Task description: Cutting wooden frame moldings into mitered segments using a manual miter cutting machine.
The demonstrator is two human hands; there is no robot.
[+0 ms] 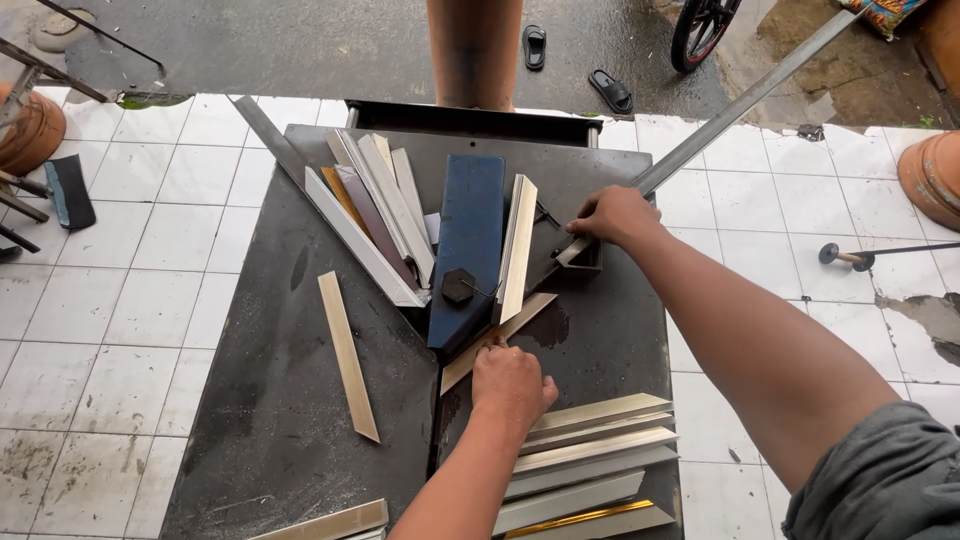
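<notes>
A wooden moulding strip [497, 341] is pinned flat on the bench [270, 400] by the closed left hand [512, 385], its long axis running diagonally up-right. The lever handle [735, 105] is gripped by the right hand [612, 215].

You have no packages, labels, signs or screens here, neither near your hands on the counter nor on the tiled floor around it.

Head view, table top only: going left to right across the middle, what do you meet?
Lone wooden strip → fanned pile of moulding pieces → blue metal block → upright pale moulding piece → right hand on the long lever bar.
</notes>
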